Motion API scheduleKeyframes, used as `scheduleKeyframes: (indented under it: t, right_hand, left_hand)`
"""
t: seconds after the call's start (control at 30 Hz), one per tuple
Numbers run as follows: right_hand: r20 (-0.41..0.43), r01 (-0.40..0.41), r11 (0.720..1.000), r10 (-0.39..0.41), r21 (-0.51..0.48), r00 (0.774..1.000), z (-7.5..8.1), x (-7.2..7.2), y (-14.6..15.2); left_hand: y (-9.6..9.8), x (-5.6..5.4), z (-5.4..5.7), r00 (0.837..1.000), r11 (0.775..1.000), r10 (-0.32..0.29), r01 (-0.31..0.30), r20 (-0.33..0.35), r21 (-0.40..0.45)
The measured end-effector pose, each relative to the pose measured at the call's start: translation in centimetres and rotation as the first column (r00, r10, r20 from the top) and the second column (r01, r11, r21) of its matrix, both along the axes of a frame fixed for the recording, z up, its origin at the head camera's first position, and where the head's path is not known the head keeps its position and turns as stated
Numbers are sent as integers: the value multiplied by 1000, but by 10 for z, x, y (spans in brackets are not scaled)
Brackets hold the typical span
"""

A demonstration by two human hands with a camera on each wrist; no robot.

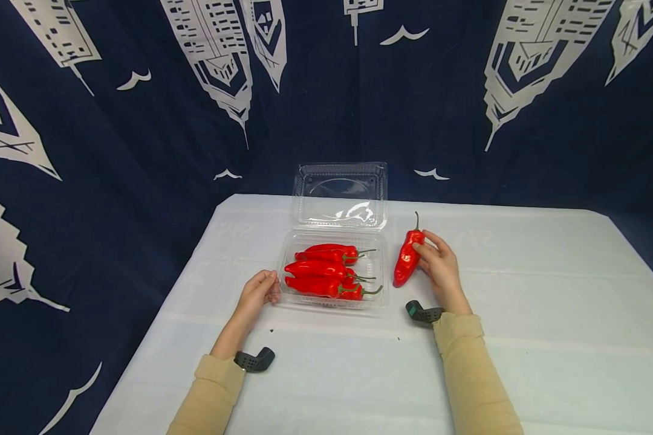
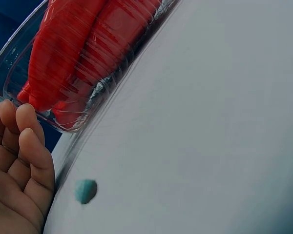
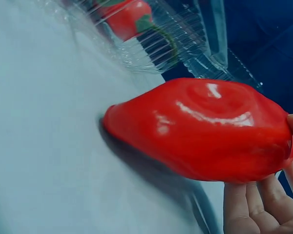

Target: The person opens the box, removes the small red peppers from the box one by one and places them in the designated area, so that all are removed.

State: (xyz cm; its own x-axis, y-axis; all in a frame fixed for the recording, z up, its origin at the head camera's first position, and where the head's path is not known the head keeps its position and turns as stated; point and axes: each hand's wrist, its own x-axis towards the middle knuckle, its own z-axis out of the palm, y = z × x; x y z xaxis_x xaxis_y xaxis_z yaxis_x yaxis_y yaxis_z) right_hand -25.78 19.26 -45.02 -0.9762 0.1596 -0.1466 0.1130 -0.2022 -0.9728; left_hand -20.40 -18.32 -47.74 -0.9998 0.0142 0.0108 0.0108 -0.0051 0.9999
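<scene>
A clear plastic clamshell container (image 1: 332, 305) lies with its lid raised at the back; several red peppers (image 1: 318, 269) with green stems lie in its base. At its left side, my left hand (image 1: 258, 290) holds the rim between thumb and fingertips; the other fingers (image 2: 31, 146) are loosely bent, and the thumb is out of the left wrist view. To the right of the container, my right hand (image 1: 438, 266) pinches a red pepper (image 1: 408, 260) near its stem end. That pepper is tilted, stem pointing up and tip down close over the table.
The transparent lid (image 1: 340, 196) stands tilted back at the far edge of the white-covered table (image 1: 533, 326). A dark blue patterned cloth (image 1: 359, 109) hangs behind it. Dark wrist devices (image 1: 256, 360) are worn at both sleeves.
</scene>
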Motion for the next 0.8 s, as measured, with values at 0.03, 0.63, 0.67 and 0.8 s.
scheduleKeyframes:
  t: [0.03,0.63,0.67,0.8]
  right_hand:
    - [3,-9,1000,9,15,1000,-1,0,0]
    - [26,-53,956,47,288,999,-13,-5,-7]
    - [25,-50,954,44,295,999,-14,-6,-7]
    - [14,-40,944,37,326,999,-17,-7,-7]
  left_hand:
    - [0,0,0,1000,1000,-1,1,1,0]
    - [1,0,2,1000,1000,9,-9,11,-10]
    - [0,0,2,1000,1000,9,-9,11,-13]
    - [0,1,2,1000,1000,10,-9,15,-18]
